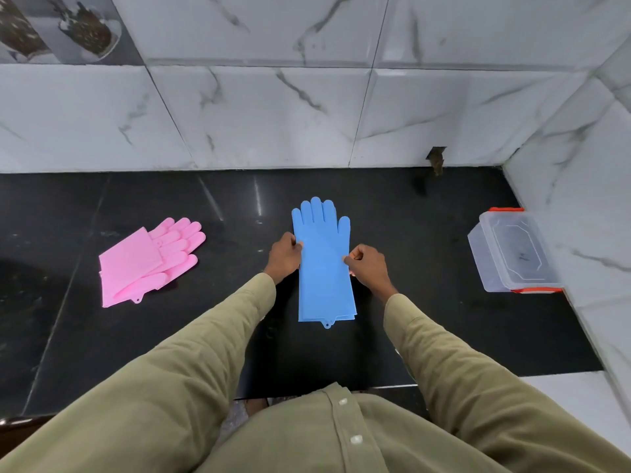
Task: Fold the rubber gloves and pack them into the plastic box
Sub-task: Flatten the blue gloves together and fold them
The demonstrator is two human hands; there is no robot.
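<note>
The blue gloves (323, 268) lay stacked flat, well left of the plastic box (512, 250). The left hand (283, 256) and right hand (367, 264) pinched their side edges mid-length. Soft, floppy rubber probably folds best held there.

Both olive-sleeved arms are stretched forward, wrists level. The left hand (283, 256) and the right hand (368, 266) are curled, fingertips pinched inward, facing each other, apart.
</note>
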